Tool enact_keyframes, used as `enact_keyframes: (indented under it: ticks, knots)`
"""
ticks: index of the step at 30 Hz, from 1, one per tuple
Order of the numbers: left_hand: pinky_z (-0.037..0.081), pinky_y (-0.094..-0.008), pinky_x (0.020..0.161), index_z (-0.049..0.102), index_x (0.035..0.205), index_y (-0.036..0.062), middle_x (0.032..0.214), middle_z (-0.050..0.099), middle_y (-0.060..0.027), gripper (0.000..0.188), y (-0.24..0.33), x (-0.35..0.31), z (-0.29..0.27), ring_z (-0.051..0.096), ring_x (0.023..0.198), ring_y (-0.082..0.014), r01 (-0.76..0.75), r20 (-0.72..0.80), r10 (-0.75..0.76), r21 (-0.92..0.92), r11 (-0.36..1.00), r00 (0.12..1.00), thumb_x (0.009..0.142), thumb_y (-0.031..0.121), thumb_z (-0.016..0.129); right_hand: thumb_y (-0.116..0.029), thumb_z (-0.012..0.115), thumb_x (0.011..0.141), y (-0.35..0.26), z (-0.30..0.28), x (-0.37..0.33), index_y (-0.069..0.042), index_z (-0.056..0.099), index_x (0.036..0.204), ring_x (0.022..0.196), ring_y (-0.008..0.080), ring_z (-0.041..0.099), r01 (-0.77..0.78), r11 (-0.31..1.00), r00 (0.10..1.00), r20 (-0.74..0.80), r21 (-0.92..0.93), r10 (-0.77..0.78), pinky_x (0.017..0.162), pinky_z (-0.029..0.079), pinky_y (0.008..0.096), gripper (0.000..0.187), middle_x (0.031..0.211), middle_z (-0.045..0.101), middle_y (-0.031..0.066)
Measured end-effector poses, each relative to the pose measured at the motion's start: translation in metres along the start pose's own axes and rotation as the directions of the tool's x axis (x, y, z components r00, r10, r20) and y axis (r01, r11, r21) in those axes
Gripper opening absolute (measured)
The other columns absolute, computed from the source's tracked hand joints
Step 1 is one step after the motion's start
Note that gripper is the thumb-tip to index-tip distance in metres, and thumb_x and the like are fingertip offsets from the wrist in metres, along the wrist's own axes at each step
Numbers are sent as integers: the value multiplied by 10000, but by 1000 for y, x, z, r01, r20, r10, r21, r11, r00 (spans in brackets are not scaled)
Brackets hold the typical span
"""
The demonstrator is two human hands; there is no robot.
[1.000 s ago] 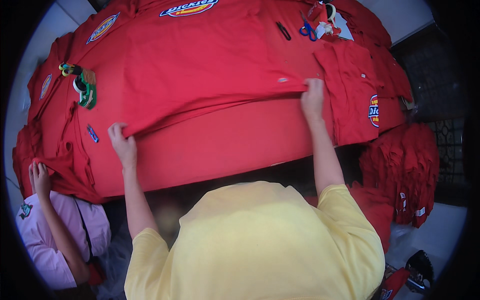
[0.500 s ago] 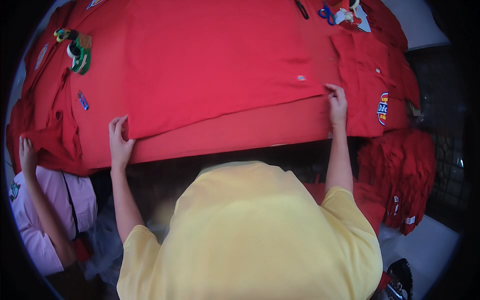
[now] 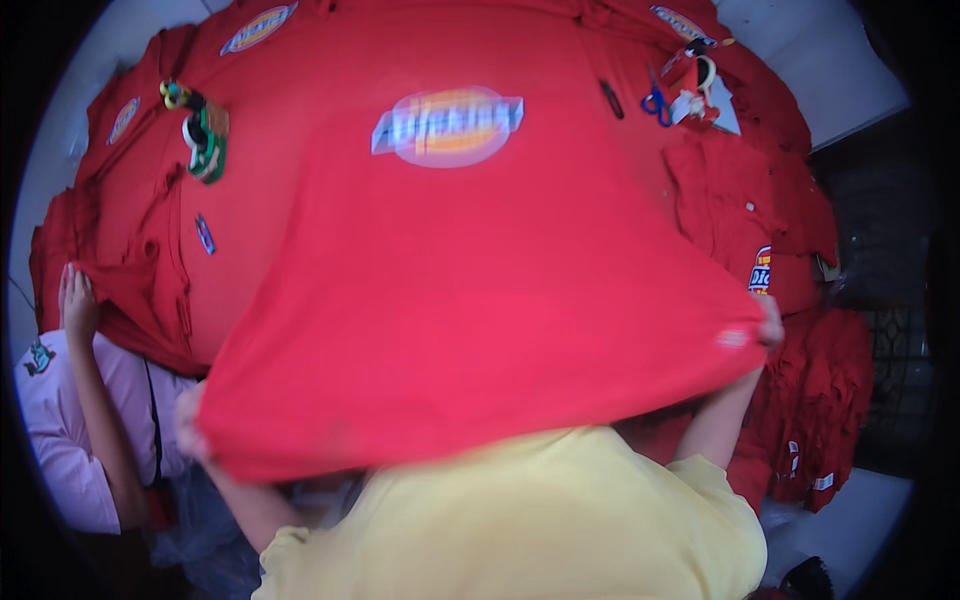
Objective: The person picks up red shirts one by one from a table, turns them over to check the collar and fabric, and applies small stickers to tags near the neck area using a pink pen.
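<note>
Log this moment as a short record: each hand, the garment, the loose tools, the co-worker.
Left hand: grips the near left corner of the red garment
Right hand: grips its near right corner
Garment: stretched between both hands, oval emblem facing up, motion-blurred
Tools, left: green tape dispenser, small blue tool
Tools, right: blue-handled scissors, slim dark tool, kind unclear
Co-worker: at left, pink clothing, hand against red cloth

Has shirt between left hand and right hand, over near edge of desk — with tape dispenser beyond tool at left, scissors beyond folded garments at right.
</note>
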State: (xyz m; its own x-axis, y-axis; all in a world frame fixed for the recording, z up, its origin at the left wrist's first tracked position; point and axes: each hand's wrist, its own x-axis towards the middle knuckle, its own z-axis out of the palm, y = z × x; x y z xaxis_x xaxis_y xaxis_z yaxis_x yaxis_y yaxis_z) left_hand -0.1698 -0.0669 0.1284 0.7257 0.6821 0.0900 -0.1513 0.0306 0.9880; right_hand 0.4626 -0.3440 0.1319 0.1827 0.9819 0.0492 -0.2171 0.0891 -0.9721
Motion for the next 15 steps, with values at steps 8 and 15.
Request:
enact_keyframes:
  ticks: [8, 15]
  knots:
    - [261, -340, 1112, 359, 1395, 30, 1405, 417, -94, 511, 19, 226, -34, 394, 1302, -223, -89, -619, 103, 53, 995, 779, 982, 317, 449, -322, 537, 936, 32, 56, 266, -56, 560, 1254, 1323, 267, 384, 238, 649, 894, -99, -723, -438, 1083, 284, 334, 415, 1348, 500, 147]
    - [89, -501, 1146, 356, 1428, 159, 1539, 178, -117, 829, -95, 102, 70, 84, 1436, -304, 235, -47, -462, 903, 360, 886, 751, 489, 703, 90, 452, 747, 101, 89, 109, -180, 609, 1186, 1365, 337, 281, 42, 225, 998, 54, -973, 45, 1136, 170, 487, 538, 1415, 423, 71]
